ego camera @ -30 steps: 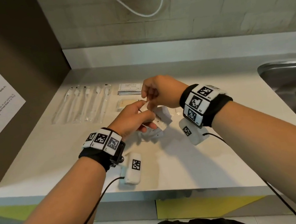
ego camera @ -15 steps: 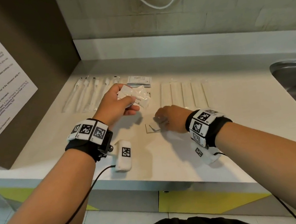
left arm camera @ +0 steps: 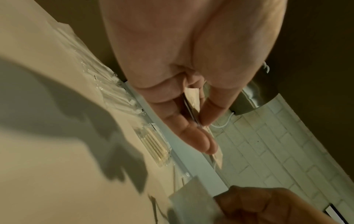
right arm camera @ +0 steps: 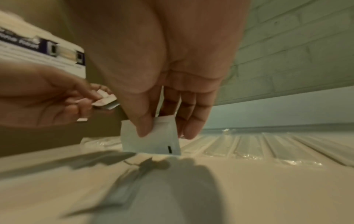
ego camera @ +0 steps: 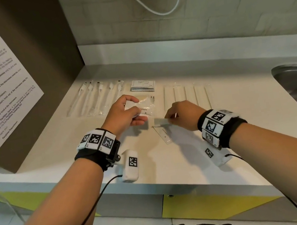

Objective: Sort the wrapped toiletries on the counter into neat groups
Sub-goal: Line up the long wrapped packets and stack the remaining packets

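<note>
Pale counter (ego camera: pixel 67 143): left hand (ego camera: pixel 123 114) pinching toothpaste sachets (ego camera: pixel 146 109), right hand (ego camera: pixel 181 116) pinching seemingly another sachet (right arm camera: pixel 151 140).

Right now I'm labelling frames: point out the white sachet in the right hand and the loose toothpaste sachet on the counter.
white sachet (right arm camera: pixel 151 142), right wrist view, its face.
loose toothpaste sachet (ego camera: pixel 163 133), head view, its middle.

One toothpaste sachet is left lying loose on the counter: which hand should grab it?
Probably the right hand: it hovers just above the loose sachet, though it already pinches one packet. The left hand is farther off, holding a stack of sachets.
</note>
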Demonstrator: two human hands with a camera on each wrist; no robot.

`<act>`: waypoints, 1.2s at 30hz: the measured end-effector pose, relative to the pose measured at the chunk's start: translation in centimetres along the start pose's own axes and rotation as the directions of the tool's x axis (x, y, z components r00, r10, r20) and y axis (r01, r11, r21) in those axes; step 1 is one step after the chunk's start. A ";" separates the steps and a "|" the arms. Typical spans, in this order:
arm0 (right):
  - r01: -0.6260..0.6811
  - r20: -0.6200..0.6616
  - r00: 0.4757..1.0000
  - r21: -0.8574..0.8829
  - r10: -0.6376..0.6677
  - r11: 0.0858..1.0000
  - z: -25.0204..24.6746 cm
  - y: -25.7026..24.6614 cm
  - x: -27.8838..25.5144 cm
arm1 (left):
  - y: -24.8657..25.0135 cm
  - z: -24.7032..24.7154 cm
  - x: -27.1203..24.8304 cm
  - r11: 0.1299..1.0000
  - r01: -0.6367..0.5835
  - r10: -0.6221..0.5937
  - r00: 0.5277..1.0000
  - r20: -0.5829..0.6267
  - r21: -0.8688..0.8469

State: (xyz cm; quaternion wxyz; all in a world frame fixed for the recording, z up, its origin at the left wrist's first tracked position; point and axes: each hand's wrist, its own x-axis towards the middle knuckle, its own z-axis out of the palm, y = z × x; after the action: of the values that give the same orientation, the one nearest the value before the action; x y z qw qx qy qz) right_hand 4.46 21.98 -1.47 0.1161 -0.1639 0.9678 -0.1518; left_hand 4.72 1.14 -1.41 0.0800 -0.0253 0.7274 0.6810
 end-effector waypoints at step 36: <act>-0.090 -0.070 0.993 0.126 0.100 0.988 1.6 -0.3 -1.7 | -3.5 3.9 -1.5 0.951 0.144 -0.241 0.901 0.361 0.275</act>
State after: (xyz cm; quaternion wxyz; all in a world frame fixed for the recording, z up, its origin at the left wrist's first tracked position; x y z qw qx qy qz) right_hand 6.50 21.88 -2.53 0.0963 -0.1043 0.9671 -0.2111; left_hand 7.04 4.65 -4.91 0.2929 0.0484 0.7681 0.5674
